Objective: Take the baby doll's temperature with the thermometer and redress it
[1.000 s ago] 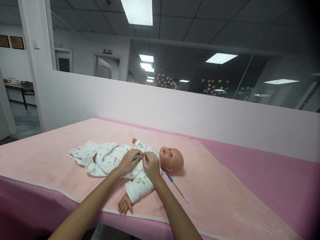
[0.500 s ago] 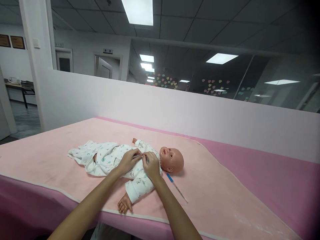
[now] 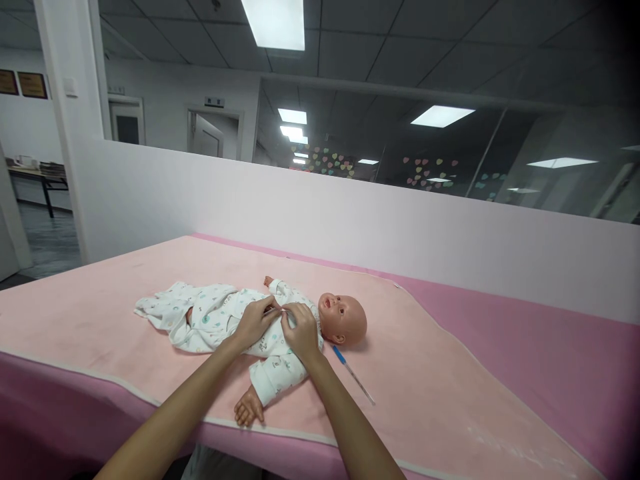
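Observation:
A baby doll (image 3: 344, 321) lies on its back on the padded table, head to the right, in a white printed outfit (image 3: 215, 313). My left hand (image 3: 256, 323) is closed at the chest of the outfit, thumb and fingers pinching its front. Right beside it my right hand (image 3: 301, 329) also pinches the cloth near the collar, fingertips almost touching the left ones. The small bit between the fingertips is mostly hidden. One doll hand (image 3: 249, 407) rests by the near edge, below my forearms.
A thin clear stick with a blue end, like a thermometer (image 3: 354, 376), lies by the doll's head. A pink pad (image 3: 450, 413) covers the table (image 3: 550, 333). A low white partition (image 3: 380, 227) runs along the back, with dark glass above it.
My fingertips have shifted slightly at the outfit's front, both hands staying on the chest. The doll and the blue-ended stick lie as before.

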`<state>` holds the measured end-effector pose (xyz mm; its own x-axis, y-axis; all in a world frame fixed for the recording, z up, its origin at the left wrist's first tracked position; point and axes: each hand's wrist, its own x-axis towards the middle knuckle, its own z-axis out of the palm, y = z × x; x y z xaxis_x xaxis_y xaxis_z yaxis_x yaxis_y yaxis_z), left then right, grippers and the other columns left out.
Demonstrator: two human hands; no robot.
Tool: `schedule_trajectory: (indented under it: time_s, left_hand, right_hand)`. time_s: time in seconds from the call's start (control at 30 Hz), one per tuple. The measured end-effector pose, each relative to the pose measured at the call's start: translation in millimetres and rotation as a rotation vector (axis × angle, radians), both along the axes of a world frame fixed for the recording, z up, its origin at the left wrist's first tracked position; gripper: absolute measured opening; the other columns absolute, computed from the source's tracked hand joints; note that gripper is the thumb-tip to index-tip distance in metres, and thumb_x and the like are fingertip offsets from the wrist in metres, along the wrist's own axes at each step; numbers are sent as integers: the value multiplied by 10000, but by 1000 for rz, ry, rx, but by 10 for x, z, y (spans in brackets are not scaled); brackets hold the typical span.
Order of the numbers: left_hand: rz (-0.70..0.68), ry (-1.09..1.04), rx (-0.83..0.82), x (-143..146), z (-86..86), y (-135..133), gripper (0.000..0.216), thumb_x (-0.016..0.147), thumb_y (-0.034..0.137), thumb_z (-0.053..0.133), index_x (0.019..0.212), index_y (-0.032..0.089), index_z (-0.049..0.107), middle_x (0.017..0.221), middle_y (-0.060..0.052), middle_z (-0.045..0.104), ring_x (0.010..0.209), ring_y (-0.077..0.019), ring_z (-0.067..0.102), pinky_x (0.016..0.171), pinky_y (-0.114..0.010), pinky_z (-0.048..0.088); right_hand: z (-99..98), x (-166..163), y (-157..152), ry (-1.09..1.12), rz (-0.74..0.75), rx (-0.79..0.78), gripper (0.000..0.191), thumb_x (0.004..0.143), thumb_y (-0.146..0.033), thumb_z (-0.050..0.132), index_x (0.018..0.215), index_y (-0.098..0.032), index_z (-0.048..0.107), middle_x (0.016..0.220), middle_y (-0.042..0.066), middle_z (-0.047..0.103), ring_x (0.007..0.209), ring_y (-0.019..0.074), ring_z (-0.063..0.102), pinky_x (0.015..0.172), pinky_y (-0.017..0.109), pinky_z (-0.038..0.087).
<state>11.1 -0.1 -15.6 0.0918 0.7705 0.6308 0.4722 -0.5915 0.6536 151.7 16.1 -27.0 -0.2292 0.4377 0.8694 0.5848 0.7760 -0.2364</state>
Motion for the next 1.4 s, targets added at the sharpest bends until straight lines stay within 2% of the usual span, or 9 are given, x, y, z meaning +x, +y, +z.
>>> schedule_trajectory:
  time_s: [0.13,0.33,0.57,0.83,1.1,1.4]
  left_hand:
    - [53,-24,3,-5,15,-10,108,783,273,529,725,193,571,719,30,641,640,-115,565,622,-218,399]
    - [26,-60,-13,-11,30,0,186,800,329,498,799,203,636,803,4,670,737,-144,589,700,-243,444]
    - [-17,-81,-59,-18,6,27,255,808,296,464,953,182,640,864,-31,671,779,-161,598,730,-269,463]
    - [-31,-52,-60,-22,18,4,184,784,220,464,877,199,622,816,11,657,737,-131,585,698,-235,444]
    - [-12,-20,-47,-20,24,-24,153,778,228,463,817,193,607,779,13,647,689,-127,568,663,-231,430]
    - [-15,-49,-33,-17,25,-9,217,797,324,492,872,207,659,883,-22,670,799,-167,588,746,-266,459]
  right_hand:
    - [8,-1,-3,8,-19,17,155,805,-150,451,857,-196,590,812,36,619,797,167,537,728,295,403]
    - [28,6,-8,-35,-106,40,110,800,-175,495,827,-197,599,795,29,619,811,168,529,760,305,363]
    - [36,14,-20,-53,-139,27,118,841,-217,489,833,-199,606,785,30,625,794,168,525,751,308,344]
    - [28,8,-29,-59,-119,41,116,839,-202,485,805,-200,596,781,25,611,778,164,501,740,303,336]
    - [37,7,-40,-51,-81,25,90,776,-142,493,781,-193,567,791,23,602,790,164,500,745,299,338]
    - [10,3,-14,-61,-154,18,136,861,-208,435,819,-187,562,763,34,592,775,170,498,715,294,328]
